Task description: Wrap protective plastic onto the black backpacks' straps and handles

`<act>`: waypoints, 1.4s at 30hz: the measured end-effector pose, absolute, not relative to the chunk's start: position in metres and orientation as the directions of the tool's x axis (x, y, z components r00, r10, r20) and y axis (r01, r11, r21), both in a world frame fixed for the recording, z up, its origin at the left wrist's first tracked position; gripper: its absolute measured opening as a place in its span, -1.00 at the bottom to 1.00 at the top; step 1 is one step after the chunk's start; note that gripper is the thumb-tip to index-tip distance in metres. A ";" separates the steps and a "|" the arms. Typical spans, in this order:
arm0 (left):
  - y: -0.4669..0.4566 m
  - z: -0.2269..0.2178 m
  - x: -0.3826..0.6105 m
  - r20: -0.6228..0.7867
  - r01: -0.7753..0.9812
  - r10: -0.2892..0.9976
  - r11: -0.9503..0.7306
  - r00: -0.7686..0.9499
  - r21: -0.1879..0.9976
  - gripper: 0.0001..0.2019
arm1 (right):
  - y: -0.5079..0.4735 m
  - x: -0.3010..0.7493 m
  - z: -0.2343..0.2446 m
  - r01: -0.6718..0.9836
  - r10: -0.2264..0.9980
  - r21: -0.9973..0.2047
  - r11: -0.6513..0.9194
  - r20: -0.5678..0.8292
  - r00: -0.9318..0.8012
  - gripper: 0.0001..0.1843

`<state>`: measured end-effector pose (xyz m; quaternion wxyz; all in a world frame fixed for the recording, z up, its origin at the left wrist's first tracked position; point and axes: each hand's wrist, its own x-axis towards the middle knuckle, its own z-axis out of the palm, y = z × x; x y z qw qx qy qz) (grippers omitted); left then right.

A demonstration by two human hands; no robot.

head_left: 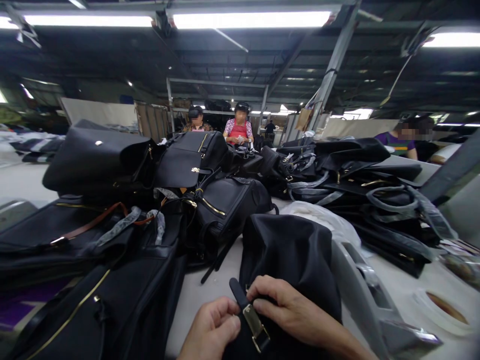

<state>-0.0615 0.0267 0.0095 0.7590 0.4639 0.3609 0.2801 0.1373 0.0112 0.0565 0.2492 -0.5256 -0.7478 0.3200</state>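
Note:
A black bag point(290, 250) stands directly in front of me on the table. On its near side is a short black strap point(237, 292) with a gold-toned metal buckle point(253, 322). My left hand point(213, 327) is closed, its thumb and fingertips pinching at the left edge of the strap beside the buckle. From the right, my right hand point(287, 305) pinches the same strap just above the metal piece. Its curled fingers partly hide the strap and the bag behind it.
Black bags with gold zippers point(86, 300) crowd the left side. More bags point(360, 155) with plastic-wrapped handles are heaped at the right. A grey tape dispenser point(367, 295) and a tape roll point(444, 312) lie beside my right arm. Co-workers point(240, 131) sit across the table.

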 end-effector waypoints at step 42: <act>0.027 0.005 -0.044 -0.291 0.118 0.763 0.275 0.578 0.954 -0.70 | 0.026 0.137 0.022 0.338 0.943 -0.940 0.038 -0.078 -0.324 -0.89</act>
